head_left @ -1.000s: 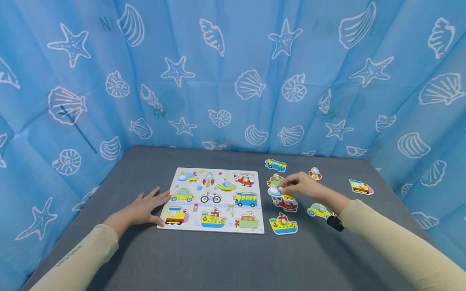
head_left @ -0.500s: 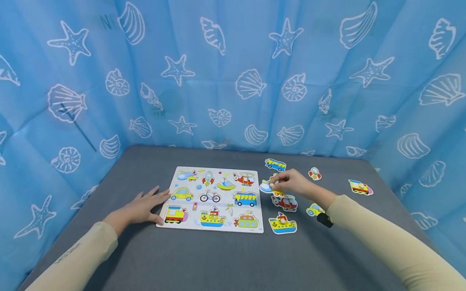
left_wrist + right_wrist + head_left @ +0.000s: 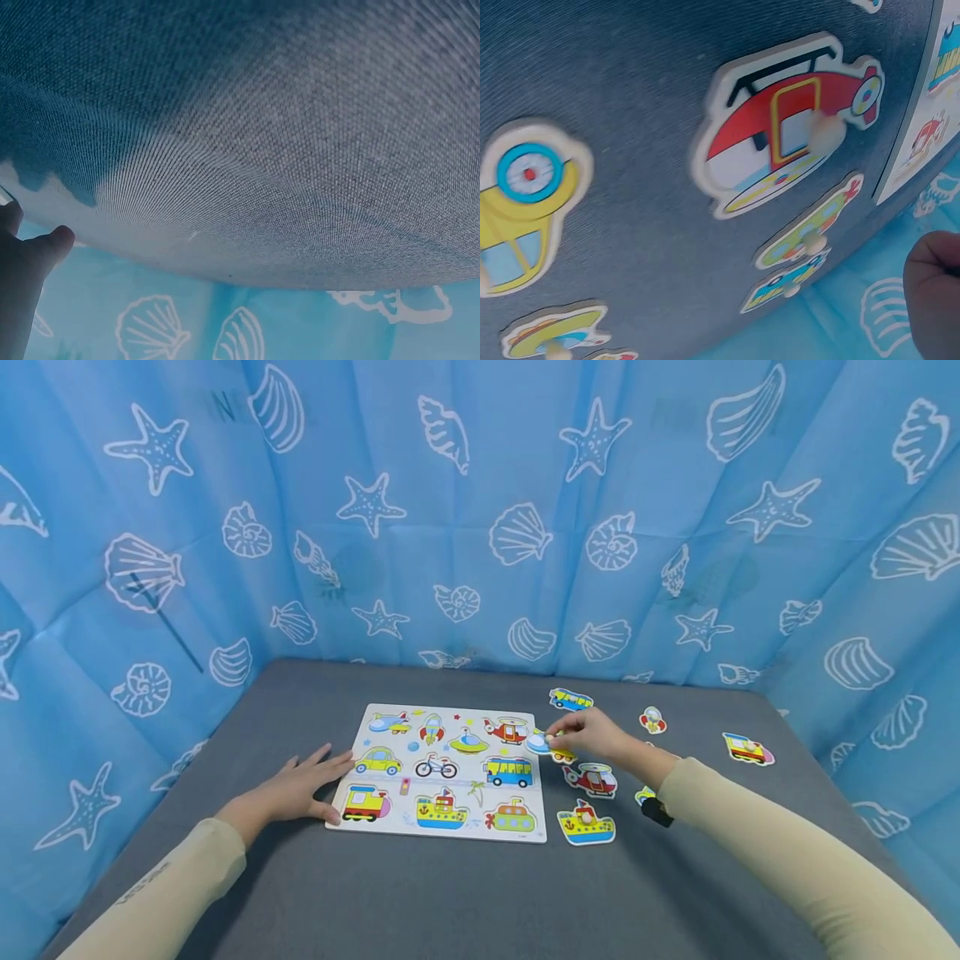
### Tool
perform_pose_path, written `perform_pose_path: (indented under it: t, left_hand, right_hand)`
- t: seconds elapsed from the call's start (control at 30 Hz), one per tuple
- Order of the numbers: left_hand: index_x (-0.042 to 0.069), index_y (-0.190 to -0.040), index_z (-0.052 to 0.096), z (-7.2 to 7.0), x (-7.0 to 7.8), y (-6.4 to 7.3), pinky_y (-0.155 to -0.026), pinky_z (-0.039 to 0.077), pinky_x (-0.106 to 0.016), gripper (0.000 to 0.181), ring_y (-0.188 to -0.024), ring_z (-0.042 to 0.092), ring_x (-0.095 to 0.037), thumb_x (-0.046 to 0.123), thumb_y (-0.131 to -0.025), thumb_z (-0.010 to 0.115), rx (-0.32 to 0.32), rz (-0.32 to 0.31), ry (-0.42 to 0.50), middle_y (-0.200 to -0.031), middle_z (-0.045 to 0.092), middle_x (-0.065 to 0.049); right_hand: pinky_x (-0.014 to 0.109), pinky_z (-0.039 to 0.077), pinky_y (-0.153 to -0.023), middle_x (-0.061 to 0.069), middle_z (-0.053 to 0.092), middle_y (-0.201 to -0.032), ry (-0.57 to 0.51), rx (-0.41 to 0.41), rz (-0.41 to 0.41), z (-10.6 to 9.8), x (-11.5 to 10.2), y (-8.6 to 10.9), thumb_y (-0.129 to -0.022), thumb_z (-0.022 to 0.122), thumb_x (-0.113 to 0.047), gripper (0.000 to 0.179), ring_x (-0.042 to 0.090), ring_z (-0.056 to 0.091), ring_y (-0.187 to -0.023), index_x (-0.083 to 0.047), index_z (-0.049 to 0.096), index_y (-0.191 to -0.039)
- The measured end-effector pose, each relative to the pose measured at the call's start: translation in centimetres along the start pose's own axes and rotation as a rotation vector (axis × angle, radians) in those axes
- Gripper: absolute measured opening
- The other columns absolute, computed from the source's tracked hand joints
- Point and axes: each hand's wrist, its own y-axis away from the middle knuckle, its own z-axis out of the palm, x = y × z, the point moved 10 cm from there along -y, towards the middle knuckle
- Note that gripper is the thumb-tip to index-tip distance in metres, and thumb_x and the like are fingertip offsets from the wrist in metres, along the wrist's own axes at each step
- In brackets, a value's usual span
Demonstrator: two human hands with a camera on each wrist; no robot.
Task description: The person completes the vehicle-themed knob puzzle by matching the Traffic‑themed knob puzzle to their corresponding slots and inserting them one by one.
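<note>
My right hand (image 3: pixel 596 737) pinches the knob of an airplane puzzle piece (image 3: pixel 537 743), blue and white with yellow, held at the right edge of the puzzle board (image 3: pixel 442 783). Spread out at the left edge of that white board, my left hand (image 3: pixel 296 787) has its fingertips and thumb on the rim. Printed vehicles fill the board, a plane, a rocket, a helicopter and a bus among them. Just below the right hand lies a red helicopter piece (image 3: pixel 592 780), seen close up with its wooden knob in the right wrist view. Part of the right hand (image 3: pixel 936 289) shows there too.
Around the right hand lie a bus piece (image 3: pixel 571 700), a rocket piece (image 3: pixel 652 720), a train piece (image 3: pixel 747 749) and a ship piece (image 3: pixel 586 823). The right wrist view adds a yellow car (image 3: pixel 526 217), a flying saucer (image 3: pixel 555 334) and a submarine (image 3: pixel 806 229). A blue curtain (image 3: pixel 465 527) hangs behind.
My right hand has carried the airplane piece leftward, from above the helicopter piece to the board's right edge. My left hand stays on the board's left edge.
</note>
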Motion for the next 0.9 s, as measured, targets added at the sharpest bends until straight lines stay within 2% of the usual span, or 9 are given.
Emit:
perform_pose_path:
  t: [0.2,0.57,0.7,0.9]
  left_hand:
    - [0.008,-0.151,0.034,0.1,-0.2,-0.1,-0.106,0.005,-0.072,0.102,-0.144,0.007,-0.046,0.056,-0.071,0.076,0.003,-0.013,-0.013,-0.158,0.026,-0.015]
    - [0.008,-0.151,0.033,0.0,-0.1,0.0,-0.106,0.004,-0.071,0.101,-0.144,0.006,-0.046,0.054,-0.072,0.077,-0.004,-0.021,0.01,-0.158,0.025,-0.014]
    - [0.008,-0.151,0.034,-0.1,-0.1,0.1,-0.106,0.004,-0.072,0.101,-0.144,0.006,-0.046,0.055,-0.072,0.077,-0.003,-0.012,0.016,-0.158,0.025,-0.015]
    - [0.008,-0.151,0.033,-0.1,0.0,0.1,-0.106,0.005,-0.072,0.102,-0.144,0.007,-0.046,0.056,-0.073,0.076,-0.002,0.003,0.013,-0.158,0.025,-0.015]
  right_hand:
    - [0.032,0.046,-0.066,0.006,0.064,-0.083,-0.026,0.018,0.008,1.0,-0.4,-0.8,-0.09,0.069,-0.01,0.019,0.018,0.052,-0.075,0.001,0.072,-0.106]
    - [0.033,0.044,-0.068,0.009,0.062,-0.092,-0.021,0.034,0.025,2.7,-2.3,-1.7,-0.091,0.069,-0.011,0.019,0.021,0.051,-0.081,0.0,0.072,-0.106]
    - [0.032,0.043,-0.07,0.009,0.062,-0.095,-0.019,0.055,0.066,3.0,-2.4,-2.2,-0.091,0.07,-0.013,0.019,0.022,0.05,-0.085,-0.002,0.073,-0.106]
    - [0.04,0.044,-0.079,0.009,0.063,-0.099,-0.065,0.06,0.113,4.1,-2.4,-3.1,-0.091,0.07,-0.014,0.016,0.024,0.05,-0.09,-0.005,0.074,-0.104]
